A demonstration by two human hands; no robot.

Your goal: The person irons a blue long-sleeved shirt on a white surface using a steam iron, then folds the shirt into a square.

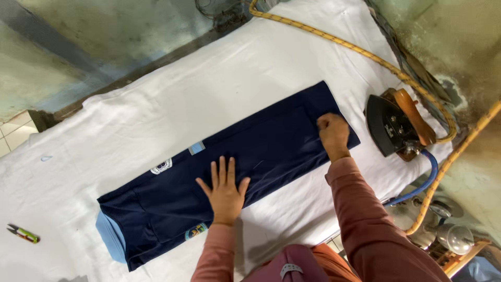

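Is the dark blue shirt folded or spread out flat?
Folded. The dark blue shirt lies as a long narrow strip, its sides turned in, under the left hand and right hand.

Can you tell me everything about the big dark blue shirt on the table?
The dark blue shirt looks like soft cloth, folded into a long, flat strip. It lies slantwise on the white sheet. A light blue collar peeks out at its lower left end, and small badges show along it. The left hand lies flat and open on its middle; the right hand pinches the cloth near its far end.
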